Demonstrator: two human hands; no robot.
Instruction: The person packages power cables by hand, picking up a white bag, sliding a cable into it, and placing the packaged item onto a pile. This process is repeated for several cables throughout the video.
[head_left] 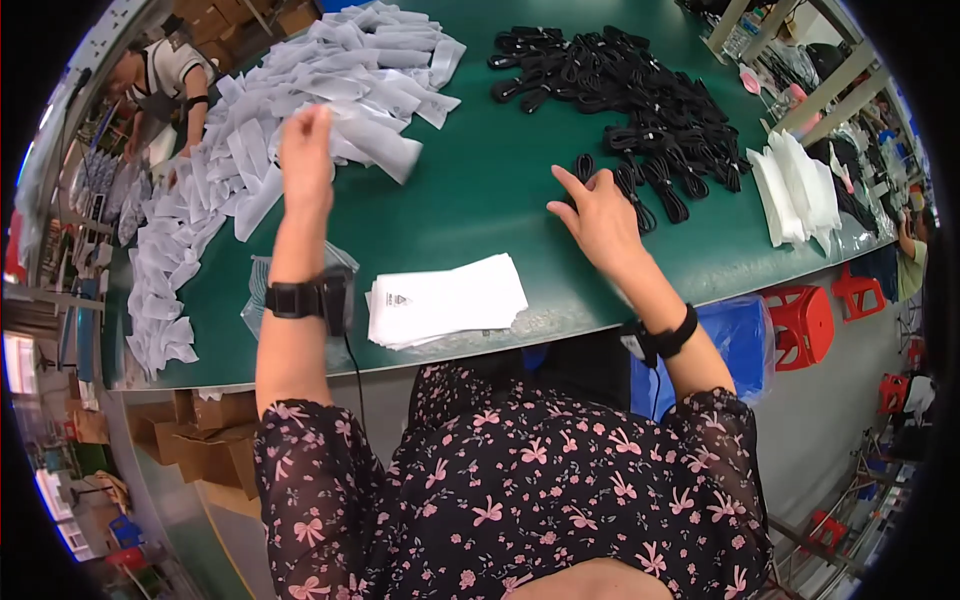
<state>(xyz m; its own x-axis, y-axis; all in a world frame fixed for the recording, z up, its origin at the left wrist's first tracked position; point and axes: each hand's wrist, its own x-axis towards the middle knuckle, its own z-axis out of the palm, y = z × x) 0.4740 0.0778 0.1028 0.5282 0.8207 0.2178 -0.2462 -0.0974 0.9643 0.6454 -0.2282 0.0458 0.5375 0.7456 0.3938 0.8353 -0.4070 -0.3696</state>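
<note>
My left hand [306, 165] is over the near side of a heap of frosted white pouches [250, 140], its fingers pinched together at the end of one blurred pouch [375, 143]. What that pouch contains does not show. To the right, my right hand [603, 215] hovers beside the nearest coiled black cables [633, 195], thumb and forefinger apart, with nothing visible between them. A larger pile of tied black cables [610, 75] spreads beyond it. Between my forearms lies a stack of white printed paper slips [445, 300] near the table's front edge.
The green table [470, 190] curves around me. Clear plastic bags [255, 300] lie under my left wrist. White packs [795, 190] sit at the right end. A blue bin [720, 350] and red stools [800, 325] stand below right. Another person [175, 80] works at far left.
</note>
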